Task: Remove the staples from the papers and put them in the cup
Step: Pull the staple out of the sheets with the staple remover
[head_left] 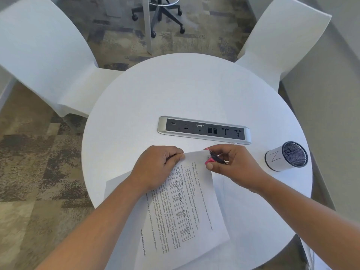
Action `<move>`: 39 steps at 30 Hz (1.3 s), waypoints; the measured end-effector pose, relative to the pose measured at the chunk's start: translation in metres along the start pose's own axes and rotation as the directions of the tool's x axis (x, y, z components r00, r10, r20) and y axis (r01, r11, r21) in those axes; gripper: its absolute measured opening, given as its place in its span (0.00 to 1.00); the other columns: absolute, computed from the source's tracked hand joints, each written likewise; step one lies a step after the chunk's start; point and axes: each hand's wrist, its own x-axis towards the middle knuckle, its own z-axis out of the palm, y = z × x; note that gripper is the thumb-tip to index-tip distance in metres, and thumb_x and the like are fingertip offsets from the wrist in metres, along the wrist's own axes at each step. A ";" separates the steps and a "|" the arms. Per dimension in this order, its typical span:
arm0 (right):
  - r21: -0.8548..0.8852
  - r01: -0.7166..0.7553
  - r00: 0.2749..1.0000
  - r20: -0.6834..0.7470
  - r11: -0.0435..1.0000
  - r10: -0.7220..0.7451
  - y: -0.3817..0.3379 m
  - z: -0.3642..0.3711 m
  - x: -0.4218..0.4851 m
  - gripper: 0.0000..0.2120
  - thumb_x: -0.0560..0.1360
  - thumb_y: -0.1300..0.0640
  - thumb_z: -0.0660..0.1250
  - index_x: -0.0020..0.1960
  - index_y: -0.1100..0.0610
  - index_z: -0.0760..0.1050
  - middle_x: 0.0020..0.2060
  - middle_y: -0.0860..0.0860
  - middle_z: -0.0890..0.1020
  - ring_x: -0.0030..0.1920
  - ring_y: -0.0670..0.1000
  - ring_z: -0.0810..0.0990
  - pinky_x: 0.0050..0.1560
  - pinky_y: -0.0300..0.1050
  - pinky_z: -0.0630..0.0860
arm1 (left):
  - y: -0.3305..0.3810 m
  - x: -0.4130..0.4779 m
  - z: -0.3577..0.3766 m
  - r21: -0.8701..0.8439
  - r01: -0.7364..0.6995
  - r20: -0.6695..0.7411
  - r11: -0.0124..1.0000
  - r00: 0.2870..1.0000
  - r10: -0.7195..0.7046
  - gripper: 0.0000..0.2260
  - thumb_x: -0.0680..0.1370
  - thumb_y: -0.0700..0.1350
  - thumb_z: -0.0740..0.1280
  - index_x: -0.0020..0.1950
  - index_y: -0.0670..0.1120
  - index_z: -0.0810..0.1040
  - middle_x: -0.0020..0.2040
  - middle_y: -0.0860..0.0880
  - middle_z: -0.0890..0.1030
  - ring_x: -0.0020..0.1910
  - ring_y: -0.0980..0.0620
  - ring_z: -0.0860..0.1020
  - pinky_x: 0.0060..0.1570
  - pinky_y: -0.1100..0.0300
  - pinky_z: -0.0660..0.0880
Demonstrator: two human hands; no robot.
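The right hand is closed around a small pink-and-black staple remover, its tip at the top corner of the white printed papers. The left hand pinches the papers' top edge just beside it, fingers curled. The papers lie on the round white bench. A white cylindrical cup with a dark mesh inside stands near the right hand, on the bench's right side.

left hand pinching, right hand clenched

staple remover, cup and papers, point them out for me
staple remover (213, 159): head view, on its dark body beside the pink tip.
cup (276, 158): head view, on its white side wall.
papers (187, 211): head view, on the printed top sheet.
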 end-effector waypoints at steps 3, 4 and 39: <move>-0.009 0.018 1.000 0.024 1.000 -0.018 -0.004 0.002 -0.002 0.16 0.65 0.49 0.79 0.51 0.50 0.84 0.45 0.48 0.87 0.48 0.55 0.83 0.59 0.59 0.78 | 0.003 -0.002 0.001 0.002 0.000 0.002 1.000 1.000 0.000 0.13 0.79 0.57 0.61 0.50 0.53 0.83 0.43 0.57 0.85 0.45 0.55 0.81 0.50 0.50 0.78; 0.003 0.020 0.999 0.030 1.000 -0.020 -0.006 0.004 -0.003 0.13 0.67 0.53 0.79 0.50 0.50 0.84 0.44 0.47 0.87 0.45 0.52 0.82 0.58 0.57 0.79 | 0.003 -0.003 0.001 0.004 -0.002 0.003 1.000 1.000 0.002 0.13 0.80 0.56 0.62 0.51 0.53 0.84 0.44 0.58 0.85 0.45 0.56 0.81 0.51 0.51 0.78; -0.276 -0.077 0.978 -0.210 0.958 0.018 0.028 0.002 0.068 0.15 0.64 0.65 0.73 0.46 0.51 0.77 0.44 0.52 0.82 0.42 0.49 0.83 0.42 0.34 0.79 | -0.021 -0.022 -0.009 0.092 0.180 -0.047 0.979 0.983 -0.177 0.09 0.83 0.52 0.61 0.47 0.58 0.80 0.42 0.59 0.83 0.43 0.58 0.80 0.48 0.57 0.77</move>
